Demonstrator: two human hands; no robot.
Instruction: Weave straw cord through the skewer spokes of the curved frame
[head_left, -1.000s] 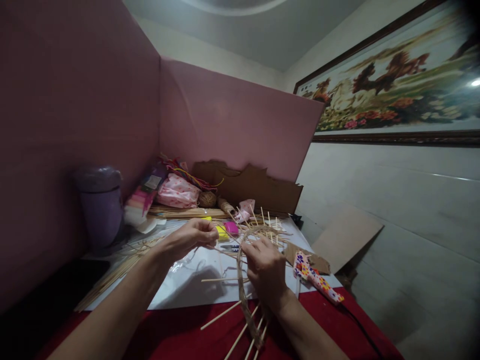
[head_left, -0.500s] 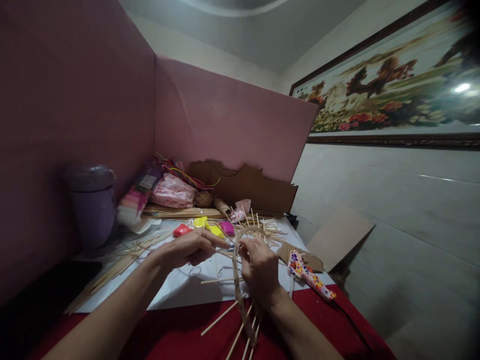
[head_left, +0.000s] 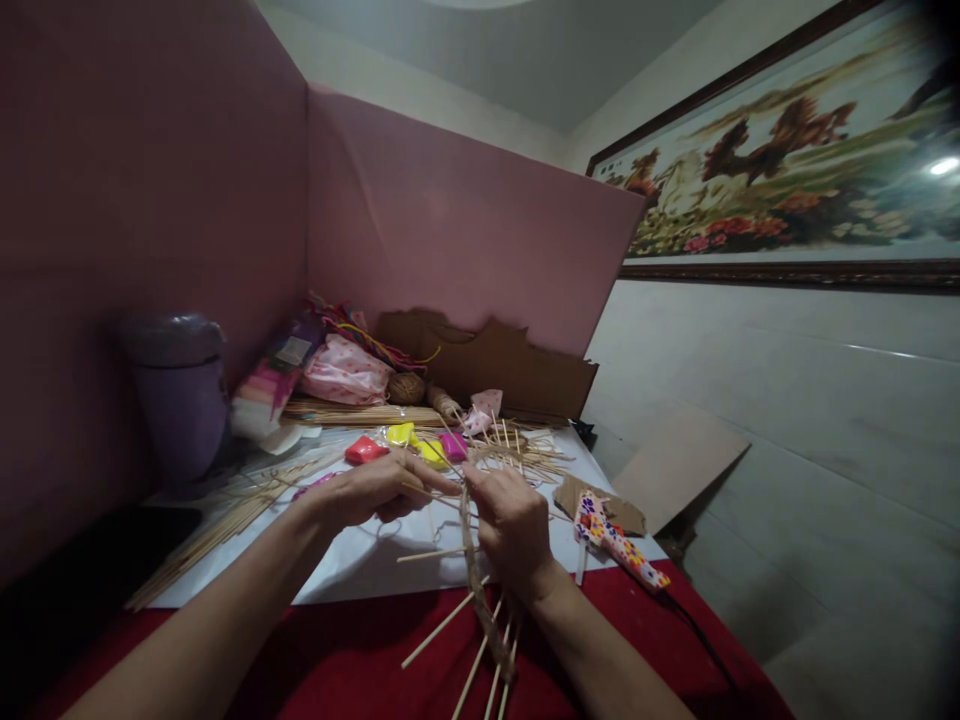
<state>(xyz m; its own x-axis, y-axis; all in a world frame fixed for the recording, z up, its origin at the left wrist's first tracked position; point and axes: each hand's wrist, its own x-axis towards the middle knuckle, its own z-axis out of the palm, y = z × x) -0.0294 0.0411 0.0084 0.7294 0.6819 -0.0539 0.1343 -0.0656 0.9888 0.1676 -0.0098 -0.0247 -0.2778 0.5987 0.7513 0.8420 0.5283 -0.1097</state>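
Note:
A twine-wrapped ring hangs before me, with several thin wooden sticks poking outward from it. My right hand is closed on the ring's upper part, thumb and index finger pinched together at its top. From the left, my left hand meets the same spot, index finger pointing right and the other fingers curled. One thin stick passes at its fingertips and appears held there, though the fingers partly hide the grip. Twine and stick ends between the two hands are hard to make out.
Bundled sticks lie on the left, by a purple bin. Yellow, red and magenta packets sit beyond my hands. A flowered glue gun rests at right on cardboard, its cord trailing forward. Twine balls stand behind.
My right hand's fingertips have shifted slightly up and left, closer to my left fingertips. The ring has tilted a little, and the whole view has moved slightly.

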